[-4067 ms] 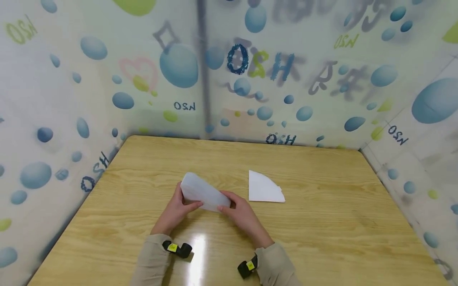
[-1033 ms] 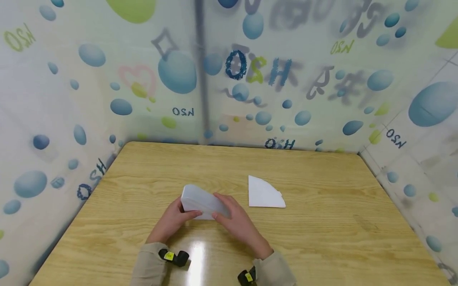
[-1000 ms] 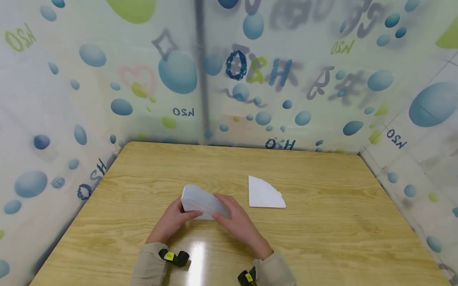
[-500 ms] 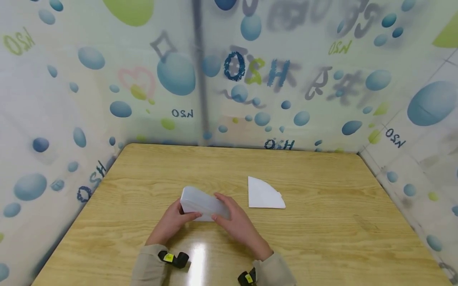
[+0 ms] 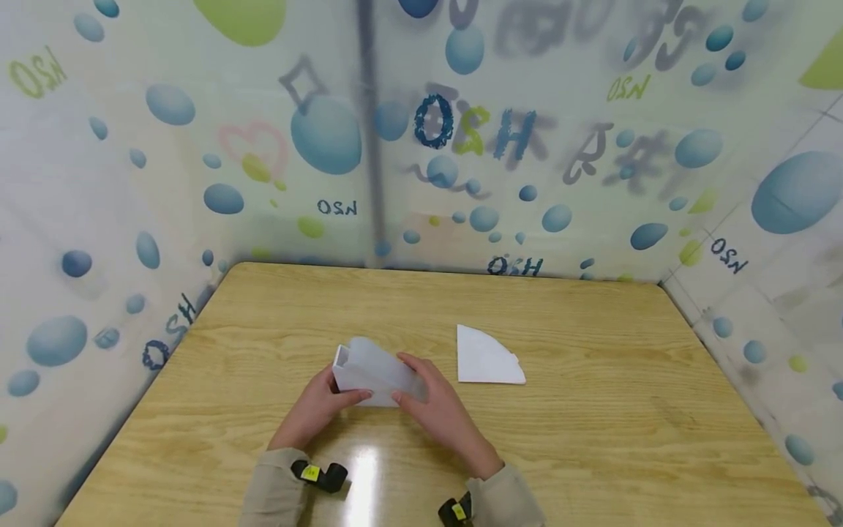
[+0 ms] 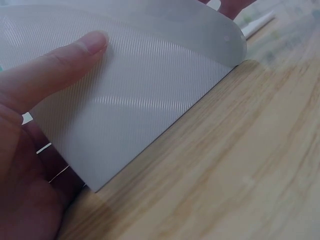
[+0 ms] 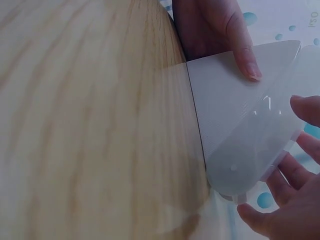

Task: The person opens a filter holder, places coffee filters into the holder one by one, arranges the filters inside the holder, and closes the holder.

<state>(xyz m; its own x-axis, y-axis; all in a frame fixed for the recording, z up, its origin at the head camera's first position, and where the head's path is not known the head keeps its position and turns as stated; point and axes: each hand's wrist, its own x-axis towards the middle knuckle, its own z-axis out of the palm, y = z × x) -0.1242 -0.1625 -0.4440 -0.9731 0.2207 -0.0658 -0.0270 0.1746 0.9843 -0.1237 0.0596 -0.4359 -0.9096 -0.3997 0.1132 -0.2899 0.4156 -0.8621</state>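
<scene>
A translucent white plastic case (image 5: 377,377) with a ribbed side and a rounded cover stands tilted just over the table. Its ribbed face (image 6: 135,95) and cover (image 7: 235,170) show close up in the wrist views. My left hand (image 5: 315,405) grips the left end, thumb on the ribbed face and fingers behind. At the other end my right hand (image 5: 437,406) holds the cover between thumb and fingers. A white-rimmed slot shows at the case's upper left; what is inside cannot be seen. To the right lies a flat white quarter-round piece (image 5: 487,356), like folded paper.
The wooden table (image 5: 593,439) reaches a patterned wall (image 5: 560,146) at the back and sides. Black wrist cameras (image 5: 320,476) sit at both cuffs.
Half a second ago the cover lay over the case's left end. It has since swung away to the right, and the white-rimmed slot shows. The white quarter-round piece has stayed put.
</scene>
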